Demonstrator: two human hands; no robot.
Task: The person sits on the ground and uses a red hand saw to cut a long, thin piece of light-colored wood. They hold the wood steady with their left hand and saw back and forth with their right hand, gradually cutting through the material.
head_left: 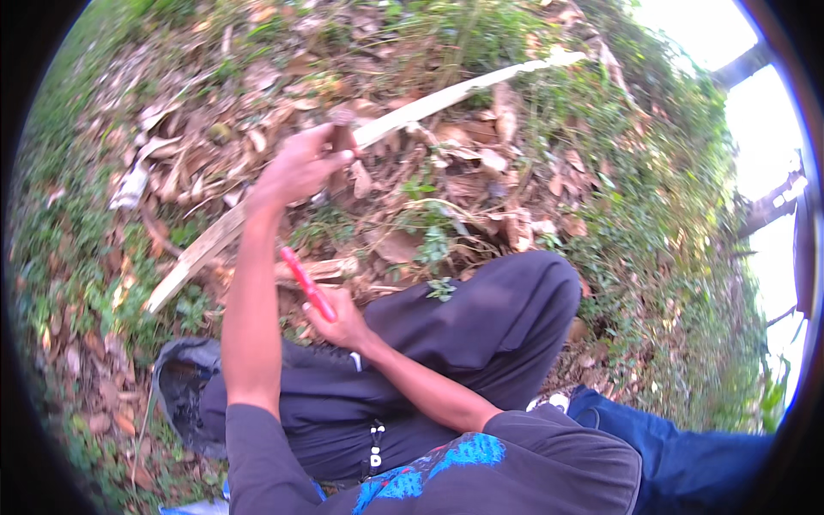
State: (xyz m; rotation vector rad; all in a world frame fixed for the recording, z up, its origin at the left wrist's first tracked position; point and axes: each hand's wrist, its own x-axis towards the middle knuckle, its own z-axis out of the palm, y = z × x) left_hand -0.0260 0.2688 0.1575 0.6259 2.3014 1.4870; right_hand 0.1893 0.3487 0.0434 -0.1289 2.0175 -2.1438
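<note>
My left hand (299, 168) is reached out over a long, pale strip of wood (442, 103) that lies slantwise across the leaves. Its fingers are closed around a small brown, blunt-ended thing (342, 130), blurred so that its kind is unclear. Closer to my body, my right hand (341, 319) grips a slim red pen-shaped thing (307, 285), which points up and to the left. The wood strip passes beneath my left hand, which hides part of it.
A short piece of wood (322, 269) lies near my right hand. Dry leaves (468, 184) and green plants (669, 283) cover the ground. My folded leg (489, 309) is in front of me. Blue cloth (669, 446) lies at the lower right.
</note>
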